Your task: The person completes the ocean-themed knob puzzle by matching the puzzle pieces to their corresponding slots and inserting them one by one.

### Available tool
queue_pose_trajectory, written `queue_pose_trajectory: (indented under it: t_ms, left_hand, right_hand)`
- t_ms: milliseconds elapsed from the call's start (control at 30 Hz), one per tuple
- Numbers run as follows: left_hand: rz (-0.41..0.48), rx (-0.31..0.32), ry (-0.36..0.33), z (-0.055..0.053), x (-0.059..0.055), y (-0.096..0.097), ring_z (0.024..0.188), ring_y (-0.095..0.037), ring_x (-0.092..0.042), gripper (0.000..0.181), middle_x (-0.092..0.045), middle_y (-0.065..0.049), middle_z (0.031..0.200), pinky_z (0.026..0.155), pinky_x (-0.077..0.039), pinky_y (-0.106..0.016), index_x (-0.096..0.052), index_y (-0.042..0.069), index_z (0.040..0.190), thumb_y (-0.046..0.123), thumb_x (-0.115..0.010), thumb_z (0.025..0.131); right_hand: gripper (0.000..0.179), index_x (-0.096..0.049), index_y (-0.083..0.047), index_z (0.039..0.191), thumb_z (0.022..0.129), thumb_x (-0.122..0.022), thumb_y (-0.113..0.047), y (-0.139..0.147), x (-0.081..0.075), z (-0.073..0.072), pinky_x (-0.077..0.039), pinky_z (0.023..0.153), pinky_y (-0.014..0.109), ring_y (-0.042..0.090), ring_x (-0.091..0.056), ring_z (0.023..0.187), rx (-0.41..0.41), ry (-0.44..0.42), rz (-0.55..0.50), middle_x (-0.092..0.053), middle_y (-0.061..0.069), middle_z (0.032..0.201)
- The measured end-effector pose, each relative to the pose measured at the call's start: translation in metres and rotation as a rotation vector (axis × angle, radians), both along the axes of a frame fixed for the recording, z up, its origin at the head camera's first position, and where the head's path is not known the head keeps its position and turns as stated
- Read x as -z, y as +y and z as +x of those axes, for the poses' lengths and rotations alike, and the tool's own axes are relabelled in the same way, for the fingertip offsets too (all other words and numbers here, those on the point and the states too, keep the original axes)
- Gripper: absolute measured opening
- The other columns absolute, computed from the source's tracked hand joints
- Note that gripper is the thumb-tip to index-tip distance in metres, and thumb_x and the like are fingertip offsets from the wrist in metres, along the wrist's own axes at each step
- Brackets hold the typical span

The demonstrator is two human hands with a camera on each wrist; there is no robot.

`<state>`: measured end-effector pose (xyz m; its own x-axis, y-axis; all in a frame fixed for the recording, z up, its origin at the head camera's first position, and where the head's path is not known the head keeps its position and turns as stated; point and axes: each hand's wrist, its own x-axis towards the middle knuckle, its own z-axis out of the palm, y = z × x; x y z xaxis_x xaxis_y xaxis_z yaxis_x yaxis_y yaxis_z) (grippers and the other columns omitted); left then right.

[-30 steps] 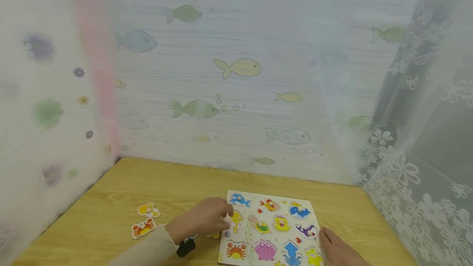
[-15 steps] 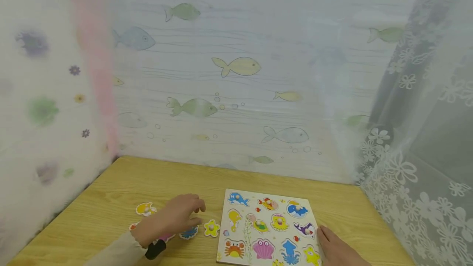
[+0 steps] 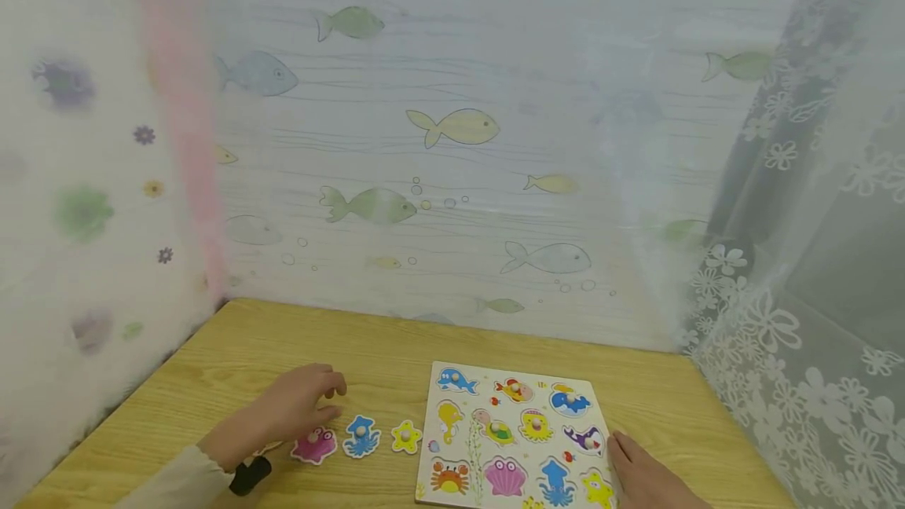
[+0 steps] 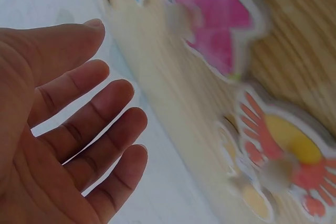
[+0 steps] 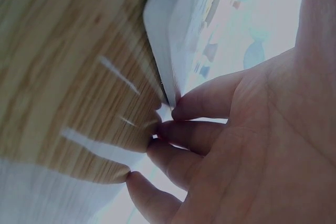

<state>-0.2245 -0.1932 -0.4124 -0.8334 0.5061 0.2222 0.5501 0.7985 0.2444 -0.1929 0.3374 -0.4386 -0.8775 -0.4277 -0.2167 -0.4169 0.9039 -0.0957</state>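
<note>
My left hand point(image 3: 286, 407) hovers over the table left of the puzzle board point(image 3: 441, 485), fingers loosely bent and nothing in them. In the left wrist view, a pink shell piece point(image 4: 210, 14), a crab piece point(image 4: 296, 140) and a yellow piece point(image 4: 249, 195) partly under the crab lie near its fingers; all have knobs. A blue squid piece point(image 3: 362, 440) and a yellow starfish piece point(image 3: 406, 437) lie between this hand and the board. At the board's right edge rests my right hand point(image 3: 650, 474), its fingertips point(image 5: 184, 106) touching the edge.
Several knobbed pieces sit in the board's upper rows, among them a turtle point(image 3: 498, 432) and an octopus point(image 3: 536, 426). Recesses without knobs show a seahorse, crab, shell, squid and starfish. Fish-patterned curtains point(image 3: 452, 218) stand behind the wooden table point(image 3: 318, 344).
My left hand has moved left, away from the board, uncovering the starfish, squid and shell pieces. In the head view it now hides the crab and yellow pieces. My right hand stays put.
</note>
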Motion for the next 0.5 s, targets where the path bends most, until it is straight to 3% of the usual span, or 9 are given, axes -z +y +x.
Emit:
queue_pose_trajectory:
  t_ms: [167,300,500]
  left_hand:
    - [0.015,-0.023,-0.021,-0.003,0.008,-0.021,0.074,-0.011,-0.053,0.019,-0.054,0.006,0.085,0.062,-0.045,-0.031,-0.065,0.014,0.097,0.021,-0.074,0.082]
    - [0.010,-0.052,-0.035,-0.004,0.011,-0.037,0.076,-0.013,-0.054,0.020,-0.055,0.006,0.086,0.062,-0.046,-0.032,-0.065,0.013,0.097,0.021,-0.074,0.082]
    - [-0.002,-0.127,-0.054,-0.005,0.013,-0.059,0.077,-0.013,-0.054,0.020,-0.055,0.005,0.087,0.064,-0.046,-0.033,-0.065,0.014,0.097,0.022,-0.075,0.081]
  right_hand:
    - [0.112,-0.033,0.018,0.138,0.075,-0.061,-0.070,0.003,-0.001,-0.001,-0.035,0.098,0.057,0.047,-0.031,0.132,0.039,-0.043,-0.026,-0.030,0.035,0.142]
    - [0.107,-0.032,0.019,0.137,0.078,-0.061,-0.066,0.006,0.000,-0.003,-0.035,0.097,0.057,0.049,-0.030,0.131,0.002,-0.052,-0.037,-0.029,0.037,0.142]
    - [0.107,-0.031,0.019,0.137,0.078,-0.062,-0.065,0.006,0.002,-0.005,-0.034,0.098,0.059,0.050,-0.030,0.131,0.018,-0.069,-0.047,-0.029,0.037,0.142]
